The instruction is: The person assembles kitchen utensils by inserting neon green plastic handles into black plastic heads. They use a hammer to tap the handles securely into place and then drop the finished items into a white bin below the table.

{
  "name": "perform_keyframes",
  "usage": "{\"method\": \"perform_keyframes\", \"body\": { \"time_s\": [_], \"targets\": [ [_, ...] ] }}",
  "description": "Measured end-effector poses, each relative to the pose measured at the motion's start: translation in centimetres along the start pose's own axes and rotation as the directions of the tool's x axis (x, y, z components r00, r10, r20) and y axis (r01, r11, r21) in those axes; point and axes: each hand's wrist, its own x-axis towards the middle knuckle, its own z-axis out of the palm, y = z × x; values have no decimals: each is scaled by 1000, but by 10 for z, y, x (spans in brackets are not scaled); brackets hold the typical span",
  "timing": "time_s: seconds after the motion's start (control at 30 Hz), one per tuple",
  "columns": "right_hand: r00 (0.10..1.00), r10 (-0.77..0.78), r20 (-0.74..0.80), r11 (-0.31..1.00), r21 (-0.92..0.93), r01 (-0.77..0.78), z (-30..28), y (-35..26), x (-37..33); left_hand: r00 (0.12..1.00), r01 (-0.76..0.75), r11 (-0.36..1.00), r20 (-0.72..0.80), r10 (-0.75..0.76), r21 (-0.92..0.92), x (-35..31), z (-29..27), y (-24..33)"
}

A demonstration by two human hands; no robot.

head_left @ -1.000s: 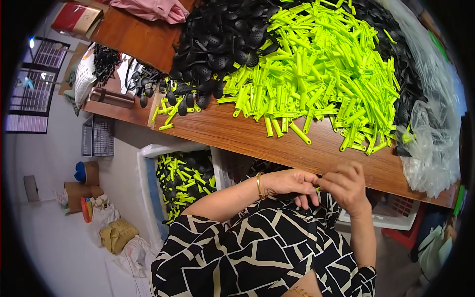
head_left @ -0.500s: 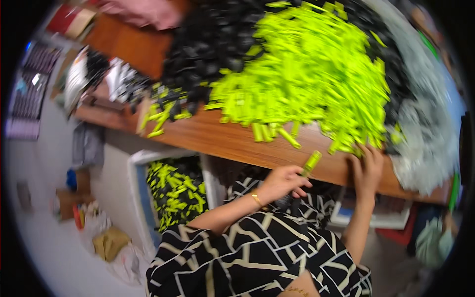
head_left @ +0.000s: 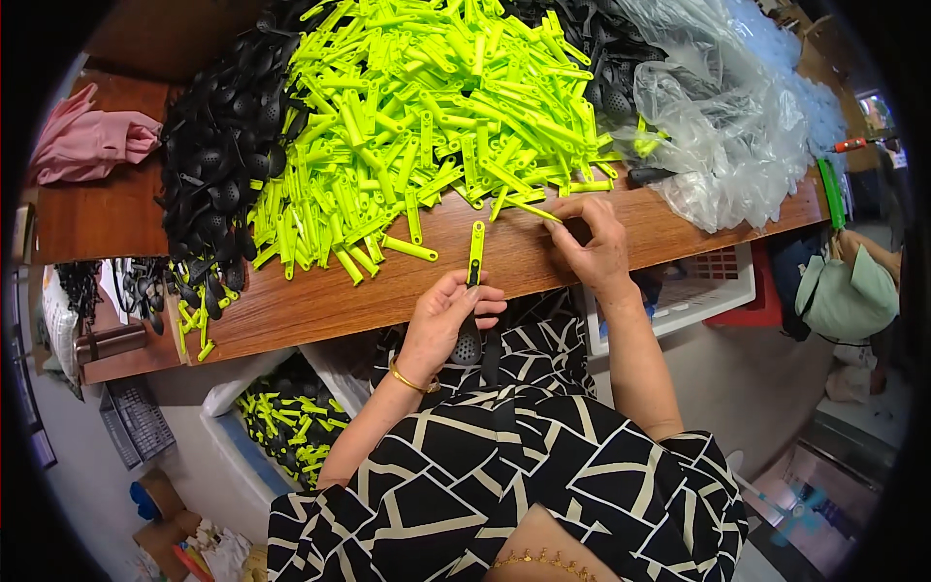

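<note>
My left hand [head_left: 436,320] is closed round a small black perforated spoon with a lime green handle [head_left: 476,247]. The green part points up and away from me, while the black holed bowl [head_left: 466,344] hangs below my fingers. To the right, above the table's near edge, my right hand [head_left: 599,250] pinches the end of a loose lime green handle [head_left: 530,210] between thumb and fingers. Its far end reaches the edge of a big heap of the same green handles [head_left: 427,116]. Black perforated spoon heads [head_left: 213,179] are piled at the heap's left.
The wooden table [head_left: 291,315] ends just before me. Clear plastic bags [head_left: 718,126] lie at the right. Below the table stand a bin of green and black pieces [head_left: 291,417] and a white crate [head_left: 747,276]. A pink cloth [head_left: 92,141] lies far left.
The view has swung, so the heap now sits further left. My right hand has drawn back from the heap's edge with a green handle. The spoon in my left hand stands straighter.
</note>
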Motion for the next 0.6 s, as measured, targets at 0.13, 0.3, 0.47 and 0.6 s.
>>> {"method": "perform_keyframes", "body": {
  "time_s": [0.13, 0.3, 0.47, 0.6],
  "targets": [
    [986, 156, 58, 976, 144, -163, -1, -11, -10, 999, -38, 999, 8, 38, 0, 7, 1, -1],
    [960, -279, 23, 960, -24, 280, 5, -28, -14, 998, -57, 998, -38, 56, -36, 12, 9, 0],
    [981, -103, 167, 974, 217, 66, 32, -56, -37, 983, -181, 975, 9, 184, -129, 22, -4, -9],
    [926, 103, 363, 972, 162, -172, 23, -46, -26, 994, -110, 994, 18, 110, -17, 15, 5, -4]
  ]
}}
